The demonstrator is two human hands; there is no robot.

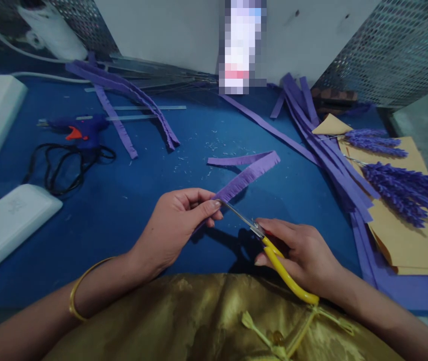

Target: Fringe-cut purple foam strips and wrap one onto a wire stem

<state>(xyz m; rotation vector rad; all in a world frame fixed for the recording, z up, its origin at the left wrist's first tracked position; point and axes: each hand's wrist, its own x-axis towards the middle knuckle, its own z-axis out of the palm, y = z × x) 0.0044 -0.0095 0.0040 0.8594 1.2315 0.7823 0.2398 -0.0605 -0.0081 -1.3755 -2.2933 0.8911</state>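
My left hand (pixel 187 215) pinches a purple strip (pixel 249 175) between thumb and fingers. The strip's far part folds back on itself above the blue table, and its edge shows fine cuts. In my right hand (pixel 296 245) are scissors with yellow handles (pixel 285 276), the fingers wrapped round them. The metal blades (pixel 238 214) point up and left, their tips touching the strip beside my left thumb. Small light scraps (pixel 214 145) lie scattered on the table (pixel 135 210) beyond the hands.
A blue glue gun (pixel 86 128) with a black cord lies at the left near white boxes (pixel 14 220). Fringed purple strips (pixel 124 87) lie behind it. At the right are more strips (pixel 315 140), purple flower sprigs (pixel 398 188) and tan paper (pixel 405 245). A blurred-out upright object (pixel 240 47) stands at the back.
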